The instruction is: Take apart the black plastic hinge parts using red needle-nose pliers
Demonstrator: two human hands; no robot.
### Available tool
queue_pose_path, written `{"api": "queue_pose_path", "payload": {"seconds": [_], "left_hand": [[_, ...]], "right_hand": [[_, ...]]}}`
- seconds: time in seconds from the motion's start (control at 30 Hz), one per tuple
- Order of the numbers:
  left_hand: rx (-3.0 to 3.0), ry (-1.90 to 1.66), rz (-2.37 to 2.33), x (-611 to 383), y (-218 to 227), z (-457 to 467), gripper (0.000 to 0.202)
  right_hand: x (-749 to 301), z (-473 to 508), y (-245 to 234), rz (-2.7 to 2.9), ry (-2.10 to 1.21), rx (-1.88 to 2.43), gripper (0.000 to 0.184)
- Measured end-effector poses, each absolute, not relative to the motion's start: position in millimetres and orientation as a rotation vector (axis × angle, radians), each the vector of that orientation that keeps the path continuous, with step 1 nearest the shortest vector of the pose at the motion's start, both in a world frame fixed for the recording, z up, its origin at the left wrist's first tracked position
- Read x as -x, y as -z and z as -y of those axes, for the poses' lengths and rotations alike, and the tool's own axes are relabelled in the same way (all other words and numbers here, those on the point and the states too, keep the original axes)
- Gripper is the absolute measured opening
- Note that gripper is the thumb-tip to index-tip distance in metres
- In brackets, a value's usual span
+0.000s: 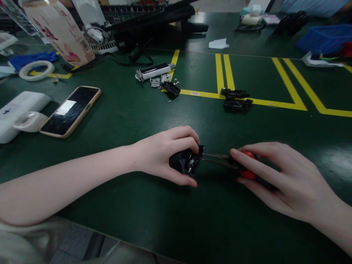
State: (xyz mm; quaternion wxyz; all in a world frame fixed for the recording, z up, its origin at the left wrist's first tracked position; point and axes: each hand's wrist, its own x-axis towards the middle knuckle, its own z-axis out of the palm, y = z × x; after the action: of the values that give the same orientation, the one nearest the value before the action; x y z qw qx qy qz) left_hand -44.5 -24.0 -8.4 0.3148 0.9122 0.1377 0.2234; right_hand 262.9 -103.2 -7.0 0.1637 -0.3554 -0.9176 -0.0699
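Observation:
Fingers and thumb of my left hand (165,154) curl round a small black plastic part (191,161), holding it near the table surface. Some small metal bits show inside that part; the rest lies behind my fingers. Red-handled needle-nose pliers (247,165) are gripped in my right hand (286,179). Their thin jaws are slightly apart and point left, with the tips at the right edge of the black part. Whether the tips touch it, I cannot tell.
Beyond my hands lie a white-and-black cylindrical device (155,71), metal brackets (159,80) and black plastic pieces (238,104) by yellow tape lines. A phone (73,112), a white box (19,110), a tape roll (37,69) and a carton (57,33) stand left. A blue bin (324,40) is far right.

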Motion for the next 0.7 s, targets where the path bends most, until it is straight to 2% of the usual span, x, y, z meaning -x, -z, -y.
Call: {"api": "queue_pose_path", "payload": {"seconds": [0.3, 0.57, 0.7], "left_hand": [[-2.502, -0.418, -0.385, 43.5, 8.4, 22.4, 0.040], [-2.492, -0.451, -0.390, 43.7, 8.9, 23.8, 0.042], [-2.475, -0.452, -0.402, 42.7, 8.7, 23.8, 0.045]], "right_hand": [[-266.1, 98.1, 9.7, 2.670, 0.213, 0.947, 0.063], [-267.8, 99.4, 6.2, 2.710, 0.231, 0.950, 0.064], [-267.5, 99.2, 3.5, 2.738, 0.228, 0.915, 0.055]]}}
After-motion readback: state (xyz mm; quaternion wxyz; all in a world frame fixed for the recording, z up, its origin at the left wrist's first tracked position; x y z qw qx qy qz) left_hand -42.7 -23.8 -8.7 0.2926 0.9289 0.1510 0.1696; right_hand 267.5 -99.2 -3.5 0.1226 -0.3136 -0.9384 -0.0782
